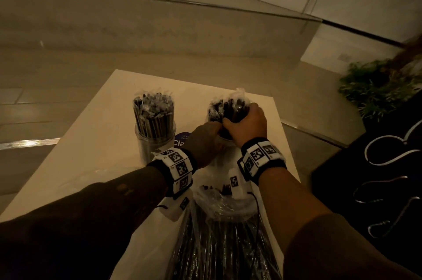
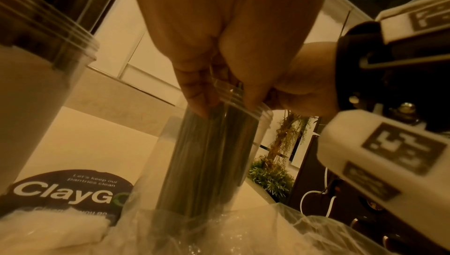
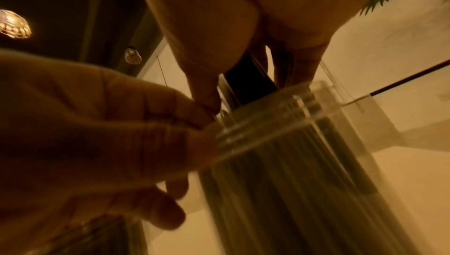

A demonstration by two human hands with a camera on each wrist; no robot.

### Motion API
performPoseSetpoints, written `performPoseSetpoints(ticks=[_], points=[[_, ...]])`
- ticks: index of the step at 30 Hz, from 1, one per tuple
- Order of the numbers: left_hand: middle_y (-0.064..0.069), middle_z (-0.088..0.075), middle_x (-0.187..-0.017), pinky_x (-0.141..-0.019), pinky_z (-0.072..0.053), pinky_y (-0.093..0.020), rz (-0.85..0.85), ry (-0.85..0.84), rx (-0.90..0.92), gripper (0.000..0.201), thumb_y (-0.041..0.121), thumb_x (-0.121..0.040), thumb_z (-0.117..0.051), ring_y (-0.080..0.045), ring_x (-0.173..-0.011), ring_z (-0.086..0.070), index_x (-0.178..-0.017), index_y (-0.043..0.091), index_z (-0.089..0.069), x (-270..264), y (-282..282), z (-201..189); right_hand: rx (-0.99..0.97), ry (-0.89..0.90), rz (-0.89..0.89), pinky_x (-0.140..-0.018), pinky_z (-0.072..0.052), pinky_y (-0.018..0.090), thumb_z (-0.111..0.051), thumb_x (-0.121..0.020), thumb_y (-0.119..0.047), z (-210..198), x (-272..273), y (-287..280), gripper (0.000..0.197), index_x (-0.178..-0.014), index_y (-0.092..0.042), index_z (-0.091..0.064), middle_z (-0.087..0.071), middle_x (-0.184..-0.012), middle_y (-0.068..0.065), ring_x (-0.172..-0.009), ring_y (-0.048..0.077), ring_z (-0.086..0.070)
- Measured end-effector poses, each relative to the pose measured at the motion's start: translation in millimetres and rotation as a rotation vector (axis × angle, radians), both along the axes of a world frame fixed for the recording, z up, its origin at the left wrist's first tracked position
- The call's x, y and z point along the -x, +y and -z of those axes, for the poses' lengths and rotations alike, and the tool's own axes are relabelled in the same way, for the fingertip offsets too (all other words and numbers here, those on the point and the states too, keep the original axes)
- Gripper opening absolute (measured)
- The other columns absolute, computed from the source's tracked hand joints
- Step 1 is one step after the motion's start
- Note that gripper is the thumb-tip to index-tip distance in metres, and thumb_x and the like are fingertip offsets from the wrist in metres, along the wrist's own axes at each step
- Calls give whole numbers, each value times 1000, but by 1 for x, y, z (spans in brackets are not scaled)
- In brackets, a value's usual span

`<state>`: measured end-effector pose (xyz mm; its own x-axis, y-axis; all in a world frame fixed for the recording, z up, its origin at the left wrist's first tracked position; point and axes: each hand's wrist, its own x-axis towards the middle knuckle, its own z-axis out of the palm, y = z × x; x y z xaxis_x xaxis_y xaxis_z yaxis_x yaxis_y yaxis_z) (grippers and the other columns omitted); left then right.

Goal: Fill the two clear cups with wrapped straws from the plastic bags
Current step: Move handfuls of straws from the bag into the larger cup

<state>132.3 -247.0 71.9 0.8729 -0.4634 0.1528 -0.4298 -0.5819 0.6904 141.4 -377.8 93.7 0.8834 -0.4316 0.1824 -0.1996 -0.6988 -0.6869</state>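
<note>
Two clear cups stand on the white table [image 1: 96,142]. The left cup [image 1: 155,133] is packed with dark wrapped straws. Both hands mostly hide the right cup [image 1: 225,139]. My right hand [image 1: 237,117] grips a bundle of wrapped straws [image 1: 228,103] from above, its lower ends inside the right cup [image 2: 214,153]. My left hand [image 1: 217,133] holds this cup at its rim. In the left wrist view the left fingers [image 2: 194,89] curl at the rim. The right wrist view shows the cup [image 3: 292,163] holding straws and the left hand [image 3: 109,134] beside it.
A clear plastic bag [image 1: 223,245] with more dark straws lies open at the table's near edge, under my wrists. A round dark "ClayGo" sticker [image 2: 70,191] sits between the cups. A green plant [image 1: 376,87] stands off the table to the right.
</note>
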Motion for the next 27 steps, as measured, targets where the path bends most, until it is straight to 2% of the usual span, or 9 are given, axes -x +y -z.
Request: performPoseSetpoints(ticks=[4,8,11,14,19,21,22,24,27], points=[[-7,-58,-122,-79,-36,-19,4,-38,-31,36,17,-87,-63,-26,-103,-57,-122,11,-55,-1,2,4,62,-231,-55,-111,-36,36,-77,-72,-44,-24,2,-1,87,-142,-16,-33,-34,-147,7,-136,23,-33],[-7,-57,-121,-80,-38,-22,-7,-32,-33,35,20,-86,-64,-25,-104,-57,-120,14,-56,1,1,6,309,-186,-225,-119,-19,40,-52,-93,-39,-25,-14,8,69,-151,-15,-23,-13,-161,9,-147,27,-14],[-12,-59,-120,-81,-38,-23,11,-79,-34,31,17,-90,-59,-29,-105,-56,-119,9,-58,4,-1,0,426,88,-325,-121,-13,40,-34,-102,-32,-4,-26,9,55,-151,-9,-24,-19,-160,12,-148,27,-14],[-14,-61,-116,-81,-39,-25,34,-136,-45,27,18,-91,-57,-30,-103,-56,-115,5,-60,3,-1,-1,366,267,-338,-121,-13,38,-29,-104,-29,10,-30,4,53,-151,-5,-23,-22,-159,13,-148,26,-16],[-10,-58,-108,-71,-40,-26,7,-134,2,23,14,-85,-62,-27,-88,-56,-108,8,-59,-4,5,13,197,58,-279,-120,-19,38,-40,-101,-36,-9,-8,6,56,-150,-13,-28,-22,-159,10,-147,25,-18],[-8,-54,-106,-69,-35,-20,-40,-190,90,23,14,-82,-63,-20,-79,-51,-105,10,-58,-3,9,23,157,-167,-178,-107,-39,39,-51,-95,-31,-18,11,7,44,-134,-11,-46,-47,-138,13,-129,27,-41],[-7,-52,-105,-68,-34,-19,-102,-212,134,24,16,-81,-64,-15,-76,-46,-103,10,-57,-1,11,28,140,-237,-141,-91,-48,37,-54,-93,-28,-21,23,8,29,-117,-11,-54,-58,-116,11,-108,25,-53],[-4,-46,-105,-66,-41,-21,-300,-201,201,30,20,-78,-66,-12,-73,-46,-103,11,-53,4,18,36,86,-185,-155,-58,-44,24,-55,-93,-25,-16,45,7,17,-86,-10,-55,-58,-76,5,-67,15,-53],[-4,-44,-109,-68,-45,-22,-439,-207,214,39,21,-75,-69,-10,-79,-46,-108,12,-49,12,28,48,53,40,-196,-51,-42,27,-54,-94,-22,9,69,6,29,-70,-5,-55,-57,-65,10,-57,19,-52]])
